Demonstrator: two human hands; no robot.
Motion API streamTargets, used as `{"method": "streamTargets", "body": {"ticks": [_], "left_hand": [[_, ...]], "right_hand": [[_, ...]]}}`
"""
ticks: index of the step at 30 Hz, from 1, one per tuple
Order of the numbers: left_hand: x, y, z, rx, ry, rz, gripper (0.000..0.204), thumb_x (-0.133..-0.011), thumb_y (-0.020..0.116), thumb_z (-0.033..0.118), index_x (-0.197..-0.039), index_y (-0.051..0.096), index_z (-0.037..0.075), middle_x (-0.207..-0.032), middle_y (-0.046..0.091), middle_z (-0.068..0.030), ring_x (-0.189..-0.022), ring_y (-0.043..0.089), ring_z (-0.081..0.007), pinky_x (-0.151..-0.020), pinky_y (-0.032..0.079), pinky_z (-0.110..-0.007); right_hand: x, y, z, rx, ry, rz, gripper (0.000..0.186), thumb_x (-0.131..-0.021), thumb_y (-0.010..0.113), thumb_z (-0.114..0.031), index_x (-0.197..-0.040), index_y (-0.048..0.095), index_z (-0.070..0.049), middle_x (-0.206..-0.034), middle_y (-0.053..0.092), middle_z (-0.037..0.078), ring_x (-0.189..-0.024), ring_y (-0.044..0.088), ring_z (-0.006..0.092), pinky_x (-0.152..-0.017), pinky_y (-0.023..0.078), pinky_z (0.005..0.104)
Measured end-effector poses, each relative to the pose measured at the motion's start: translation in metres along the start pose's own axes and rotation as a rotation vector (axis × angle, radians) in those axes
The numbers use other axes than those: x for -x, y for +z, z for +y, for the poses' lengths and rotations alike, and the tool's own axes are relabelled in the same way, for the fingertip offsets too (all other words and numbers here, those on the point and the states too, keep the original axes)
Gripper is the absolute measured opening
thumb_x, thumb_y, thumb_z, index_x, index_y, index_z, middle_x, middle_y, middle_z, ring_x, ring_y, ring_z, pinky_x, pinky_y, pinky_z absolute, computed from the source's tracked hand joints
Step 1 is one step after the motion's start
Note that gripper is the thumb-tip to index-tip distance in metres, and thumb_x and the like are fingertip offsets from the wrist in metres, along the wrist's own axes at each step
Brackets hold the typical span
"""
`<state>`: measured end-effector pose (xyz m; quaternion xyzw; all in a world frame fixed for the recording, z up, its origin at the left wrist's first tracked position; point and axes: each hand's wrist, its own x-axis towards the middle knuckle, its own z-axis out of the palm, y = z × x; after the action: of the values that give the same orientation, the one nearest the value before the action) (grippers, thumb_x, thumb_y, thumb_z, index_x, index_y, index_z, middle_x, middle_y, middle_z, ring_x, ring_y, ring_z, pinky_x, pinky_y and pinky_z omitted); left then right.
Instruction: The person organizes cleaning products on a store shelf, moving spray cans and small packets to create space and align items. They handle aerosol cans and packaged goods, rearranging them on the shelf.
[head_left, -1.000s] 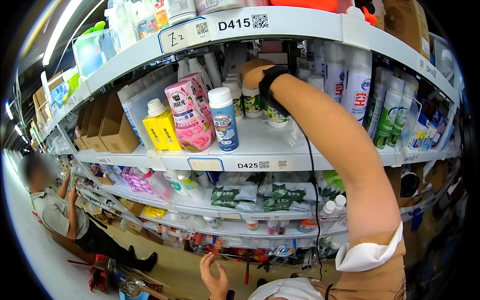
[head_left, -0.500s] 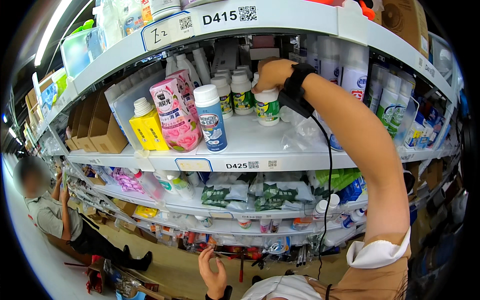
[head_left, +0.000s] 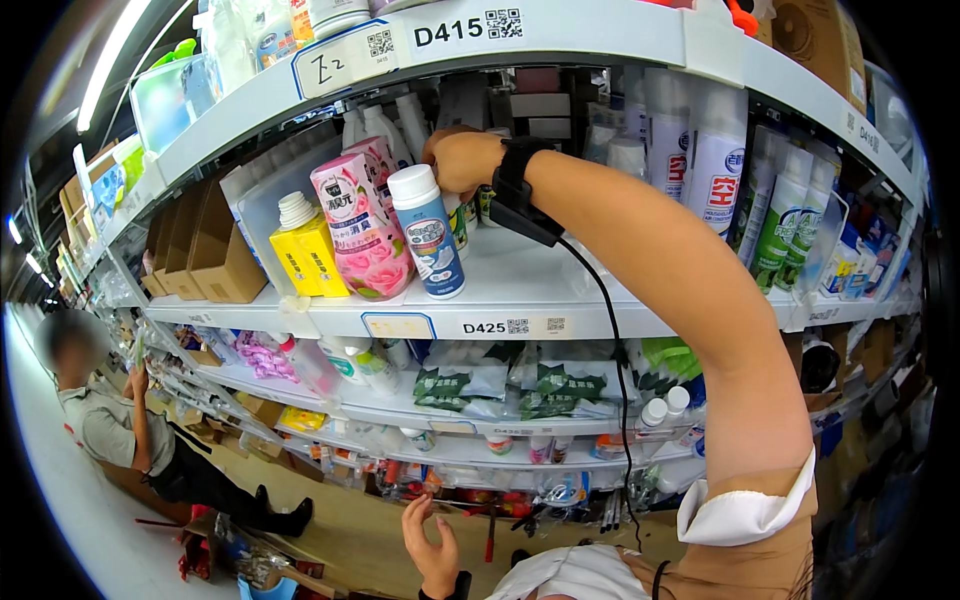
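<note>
My right hand (head_left: pixel 465 163) reaches onto the shelf with a black strap and cable at its wrist. Its fingers curl down around the top of a white bottle with a green and yellow label (head_left: pixel 456 222); the fingertips and cap are hidden. Similar bottles show partly beneath the wrist. Just in front stands a blue bottle with a white cap (head_left: pixel 431 235), slightly tilted in view. Left of it are a pink rose-patterned container (head_left: pixel 362 235) and a yellow box (head_left: pixel 310 255). Low near my body, my left hand (head_left: pixel 430 548) is empty, fingers apart.
White and purple spray cans (head_left: pixel 717 170) and green spray cans (head_left: pixel 782 220) stand at the right. Open cardboard boxes (head_left: pixel 220 250) line the left. The upper shelf edge (head_left: pixel 580 45) passes over my arm. A person (head_left: pixel 120 430) stands in the aisle at left.
My right hand has moved left along the shelf, and the green-labelled bottle has left its former spot with it. My left hand stays low. The view has shifted slightly.
</note>
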<state>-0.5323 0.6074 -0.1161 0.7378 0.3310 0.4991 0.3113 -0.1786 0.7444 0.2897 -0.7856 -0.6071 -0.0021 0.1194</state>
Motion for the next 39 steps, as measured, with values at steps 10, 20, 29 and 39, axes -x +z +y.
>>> {"method": "streamTargets", "body": {"ticks": [10,20,29,39], "left_hand": [[0.005,-0.003,0.003,-0.003,-0.043,-0.012,0.039,-0.086,0.058,-0.007,-0.125,0.058,-0.002,-0.128,0.059,-0.0183,-0.112,0.059,-0.0337,-0.091,0.050,-0.040],[-0.001,0.000,0.006,0.005,-0.042,-0.037,0.040,-0.086,0.058,-0.006,-0.126,0.058,-0.001,-0.128,0.059,-0.0181,-0.112,0.060,-0.0328,-0.091,0.050,-0.040],[0.006,-0.006,0.002,-0.012,-0.029,0.005,0.039,-0.086,0.060,-0.006,-0.125,0.058,-0.001,-0.128,0.059,-0.0183,-0.111,0.060,-0.0335,-0.091,0.050,-0.040],[0.007,-0.008,0.004,-0.032,-0.059,0.006,0.039,-0.085,0.061,-0.007,-0.123,0.058,-0.002,-0.126,0.059,-0.0184,-0.108,0.060,-0.0344,-0.090,0.051,-0.041]], "right_hand": [[-0.006,0.002,0.014,0.051,0.004,0.059,0.044,-0.087,0.065,-0.015,-0.130,0.062,-0.002,-0.115,0.072,0.017,-0.074,0.075,0.0216,-0.066,0.060,0.0328],[0.003,0.016,0.038,0.007,-0.315,0.180,0.074,-0.068,0.089,-0.024,-0.132,0.059,-0.003,-0.126,0.064,0.022,-0.119,0.060,0.0358,-0.099,0.049,0.0411],[0.001,-0.010,0.040,-0.060,-0.165,0.327,0.059,-0.085,0.072,-0.043,-0.131,0.062,-0.007,-0.123,0.068,0.020,-0.113,0.065,0.0347,-0.096,0.051,0.0393],[0.015,-0.010,0.120,0.040,0.235,0.115,0.050,-0.097,0.057,-0.031,-0.140,0.052,-0.006,-0.137,0.057,0.019,-0.114,0.064,0.0353,-0.088,0.058,0.0463]]}}
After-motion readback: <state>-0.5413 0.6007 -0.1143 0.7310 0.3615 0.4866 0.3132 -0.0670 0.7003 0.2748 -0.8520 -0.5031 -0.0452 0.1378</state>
